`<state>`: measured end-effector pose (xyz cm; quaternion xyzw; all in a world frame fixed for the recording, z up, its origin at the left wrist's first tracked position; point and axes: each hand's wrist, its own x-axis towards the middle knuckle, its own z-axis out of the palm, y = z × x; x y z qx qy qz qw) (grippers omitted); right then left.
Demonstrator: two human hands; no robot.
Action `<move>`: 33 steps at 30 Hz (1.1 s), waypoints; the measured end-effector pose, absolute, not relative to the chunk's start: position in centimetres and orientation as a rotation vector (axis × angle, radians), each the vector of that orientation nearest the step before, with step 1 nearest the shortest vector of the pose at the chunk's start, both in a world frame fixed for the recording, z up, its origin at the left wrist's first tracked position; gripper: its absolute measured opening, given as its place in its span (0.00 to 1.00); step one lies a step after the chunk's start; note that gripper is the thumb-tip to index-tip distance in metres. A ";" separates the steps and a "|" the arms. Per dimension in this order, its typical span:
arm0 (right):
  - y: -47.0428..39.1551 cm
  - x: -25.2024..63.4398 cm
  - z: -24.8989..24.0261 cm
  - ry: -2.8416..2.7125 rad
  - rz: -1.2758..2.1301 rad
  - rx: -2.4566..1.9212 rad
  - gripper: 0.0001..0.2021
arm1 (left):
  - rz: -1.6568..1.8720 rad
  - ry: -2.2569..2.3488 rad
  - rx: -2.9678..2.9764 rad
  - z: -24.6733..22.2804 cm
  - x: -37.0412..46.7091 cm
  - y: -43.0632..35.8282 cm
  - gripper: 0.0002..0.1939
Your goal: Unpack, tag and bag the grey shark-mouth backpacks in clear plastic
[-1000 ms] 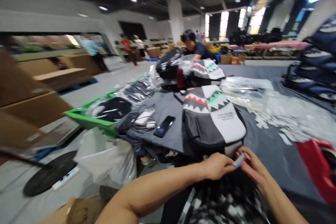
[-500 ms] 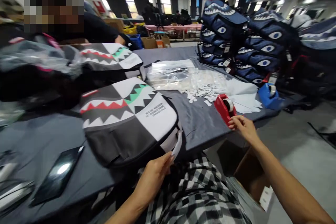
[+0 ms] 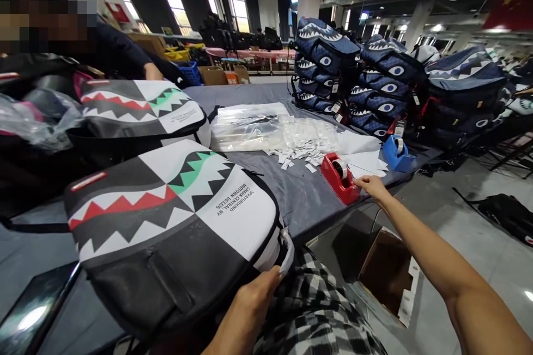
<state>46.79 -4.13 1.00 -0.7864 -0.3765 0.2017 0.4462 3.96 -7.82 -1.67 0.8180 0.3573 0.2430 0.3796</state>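
A grey and white backpack (image 3: 179, 227) with red and green shark teeth lies on the dark cloth-covered table (image 3: 297, 202). My left hand (image 3: 260, 294) is closed on a whitish strap or wrap (image 3: 287, 252) at the bag's lower right side. At the table's front edge stands a red tape dispenser (image 3: 342, 187) with a roll in it. My right hand (image 3: 370, 186) pinches at the dispenser's cutting end; whatever is between the fingertips is too small to make out.
Behind are a second such backpack (image 3: 144, 116), clear plastic bags (image 3: 250, 130), small paper tags (image 3: 306, 150), a blue dispenser (image 3: 397, 156) and stacked blue bags (image 3: 322, 61). A person's arm (image 3: 125, 47) reaches in at left. An open carton (image 3: 385, 272) stands below.
The view has turned right and the near backpack looks larger and closer. My right hand stays at the red dispenser, my left hand at the bag's side.
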 end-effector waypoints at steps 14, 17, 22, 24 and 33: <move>-8.7 41.0 -3.5 -0.542 0.526 -1.514 0.28 | 0.767 0.828 2.238 -2.6 3.1 -9.2 0.15; -8.7 36.1 -5.1 -0.522 0.700 -1.440 0.31 | 0.812 0.846 2.232 -1.9 3.6 -9.1 0.15; -12.2 25.5 -6.1 -0.661 1.292 -1.127 0.26 | 0.717 0.872 2.247 -1.1 3.7 -9.3 0.16; -13.5 22.9 -6.2 -0.796 1.443 -0.974 0.24 | 0.667 0.879 2.209 -0.7 3.5 -9.5 0.15; -15.5 20.7 -7.6 -1.013 1.536 -1.019 0.25 | 0.642 0.867 2.182 -0.3 3.3 -10.2 0.25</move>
